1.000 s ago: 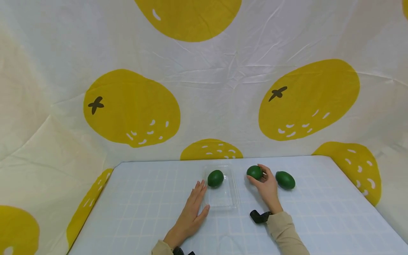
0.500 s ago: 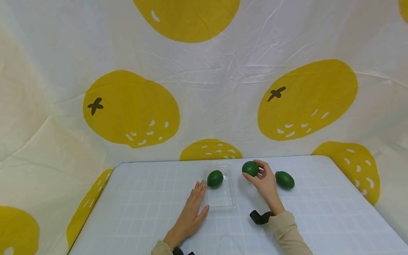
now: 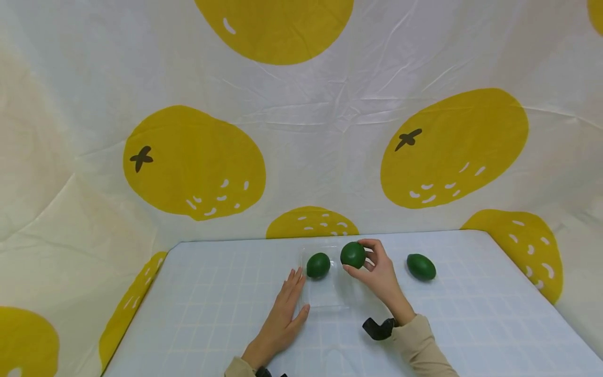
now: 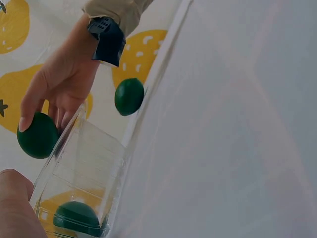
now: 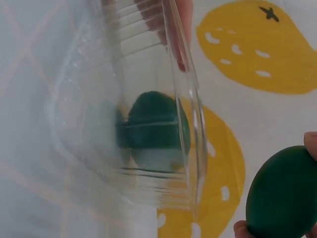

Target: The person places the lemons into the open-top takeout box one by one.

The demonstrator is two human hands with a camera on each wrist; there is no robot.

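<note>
My right hand (image 3: pixel 382 276) pinches a dark green lime (image 3: pixel 353 255) between thumb and fingers, raised at the right rim of a clear plastic container (image 3: pixel 325 299). Another lime (image 3: pixel 318 265) lies inside, toward the container's far end; the right wrist view shows it through the see-through wall (image 5: pixel 197 119). Flat beside the left side of the container rests my left hand (image 3: pixel 281 320), fingers straight and fingertips at the rim. In the left wrist view only part of that hand, the thumb (image 4: pixel 17 206), shows near the rim. A third lime (image 3: pixel 421 267) lies on the table, right of my right hand.
The table wears a pale blue checked cloth (image 3: pixel 212 293). Behind it hangs a white curtain (image 3: pixel 325 157) printed with big yellow fruits. A black wrist camera (image 3: pixel 378 329) juts out from the right wrist, low over the cloth.
My right hand has lifted the lime off the table and carried it left to the container's right rim. The left hand, the container and the other two limes have stayed put.
</note>
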